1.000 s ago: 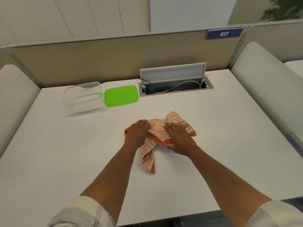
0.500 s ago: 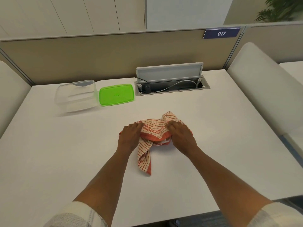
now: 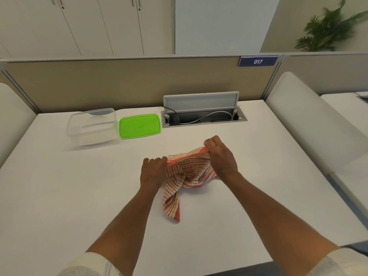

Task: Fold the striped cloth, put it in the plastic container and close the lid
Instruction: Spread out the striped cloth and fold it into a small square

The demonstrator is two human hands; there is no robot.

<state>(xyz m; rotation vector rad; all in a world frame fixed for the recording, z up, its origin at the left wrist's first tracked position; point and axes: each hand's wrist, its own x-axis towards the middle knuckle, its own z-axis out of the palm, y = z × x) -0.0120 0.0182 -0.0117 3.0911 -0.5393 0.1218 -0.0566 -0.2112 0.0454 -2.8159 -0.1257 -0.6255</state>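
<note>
The red-and-white striped cloth [image 3: 186,176] hangs bunched in the middle of the white table [image 3: 59,186]. Its red hem is stretched between my two hands and one corner trails toward me on the tabletop. My left hand [image 3: 152,172] pinches the hem's left end. My right hand [image 3: 220,156] grips the right end, raised a little higher and farther back. The clear plastic container [image 3: 92,126] stands open at the back left. Its green lid [image 3: 140,126] lies flat on the table just right of it.
An open cable hatch [image 3: 203,114] with wires sits at the back centre, its flap upright. A beige partition [image 3: 129,82] with a "017" sign closes the far edge. White padded dividers [image 3: 310,124] flank the table on both sides.
Both hands went from pressing on the crumpled cloth to gripping its hem and lifting it. The right hand moved up and away, stretching the edge out. The camera view tilted up.
</note>
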